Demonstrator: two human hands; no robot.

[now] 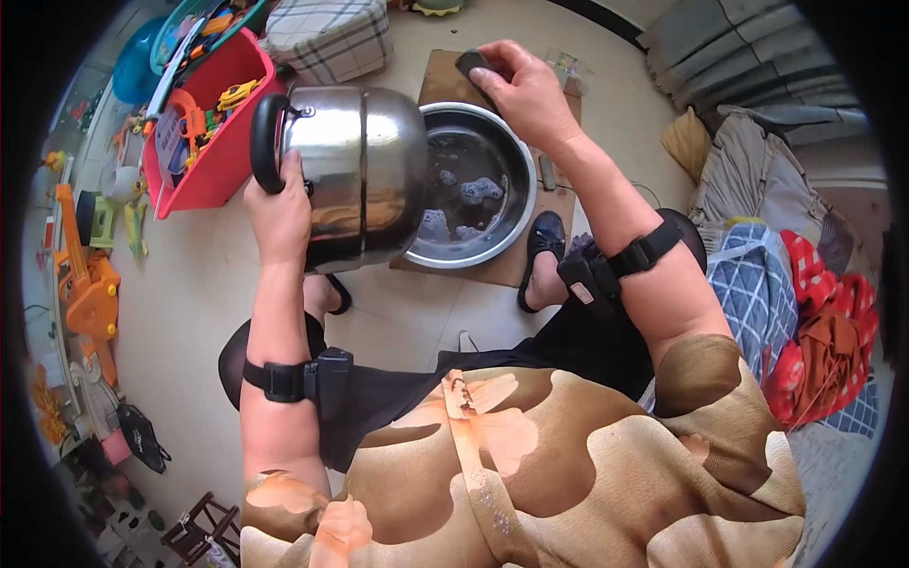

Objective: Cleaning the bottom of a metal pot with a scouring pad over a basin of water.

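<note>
My left hand (279, 224) grips a shiny stainless steel pot (348, 174) beside its black curved handle (266, 144), the thumb lying on the metal wall. The pot is tilted on its side above the floor, overlapping the left part of a metal basin (527, 206). Inside the basin is dark water (454, 153) with patches of white foam (481, 190). Over the basin's far right rim, my right hand (529, 92) pinches a dark, flat pad (471, 66), perhaps a scouring pad, between thumb and fingers. The pot's inside is hidden.
Flattened cardboard (442, 74) lies under the basin, with a small dark bar (547, 172) on it. A red bin (238, 160) of toys stands at left, near a plaid-covered stool (330, 35). Orange toys (92, 291) line the left side; piled bedding (753, 291) is at right.
</note>
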